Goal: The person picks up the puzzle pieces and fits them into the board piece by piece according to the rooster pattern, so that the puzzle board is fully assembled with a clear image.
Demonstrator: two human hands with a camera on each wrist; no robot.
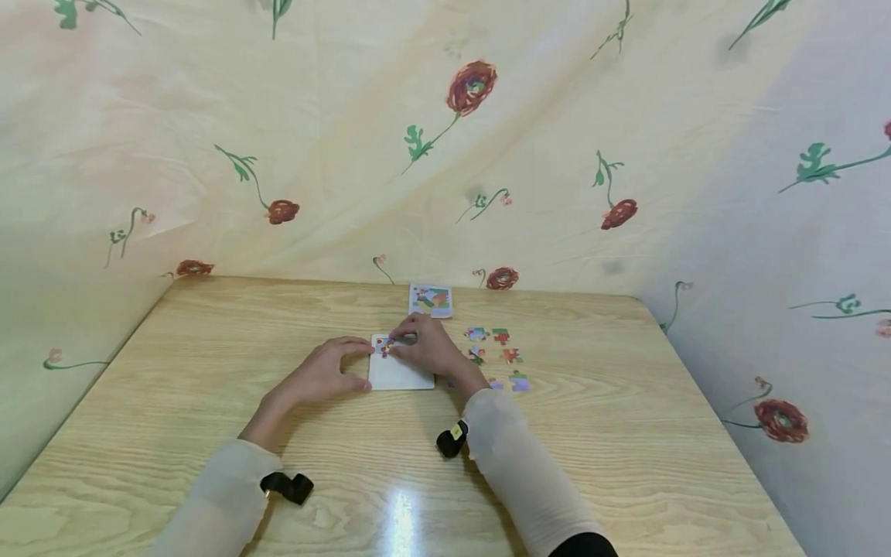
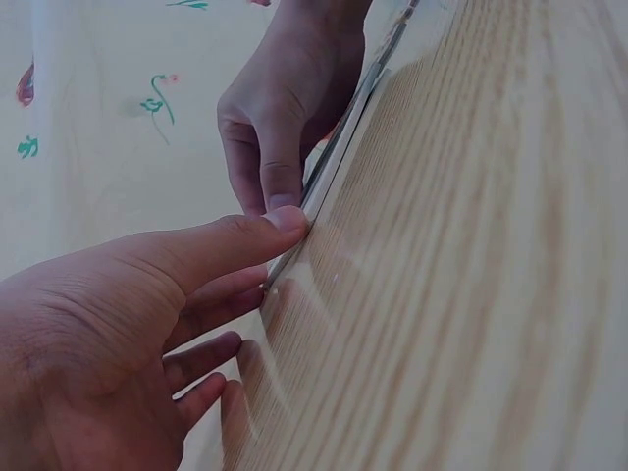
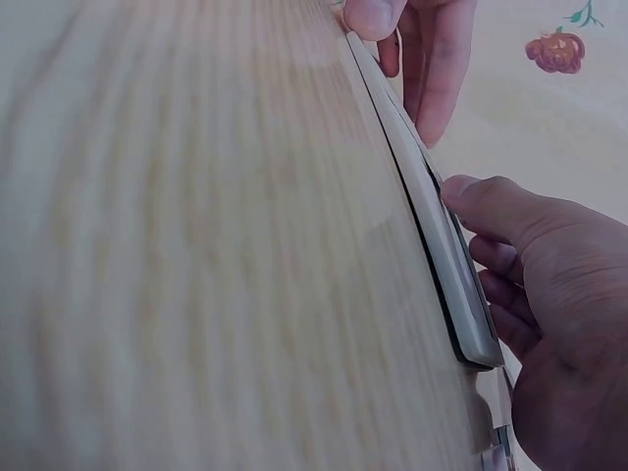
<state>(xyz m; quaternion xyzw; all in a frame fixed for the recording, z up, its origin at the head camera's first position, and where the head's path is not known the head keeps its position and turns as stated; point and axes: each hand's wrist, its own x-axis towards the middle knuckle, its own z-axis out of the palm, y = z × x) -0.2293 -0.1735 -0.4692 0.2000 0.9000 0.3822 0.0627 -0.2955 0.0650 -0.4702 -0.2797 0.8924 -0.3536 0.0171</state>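
Observation:
A white square puzzle tray (image 1: 401,377) lies flat on the table, with colourful puzzle pieces (image 1: 383,346) in its upper left corner. My right hand (image 1: 433,348) reaches over the tray and pinches a puzzle piece at that corner between thumb and index finger; the fingers partly cover it. My left hand (image 1: 323,373) is at the tray's left side, thumb by the near corner and fingertips by the far one. In the left wrist view, its thumb (image 2: 260,232) touches the tray's edge. The right thumb (image 3: 491,204) is low over the tray in the right wrist view.
Several loose puzzle pieces (image 1: 511,356) lie right of the tray, some partly behind the right wrist. A picture card (image 1: 430,300) lies behind the tray, near the wooden table's (image 1: 362,472) far edge. A flowered cloth (image 1: 334,155) hangs behind the table.

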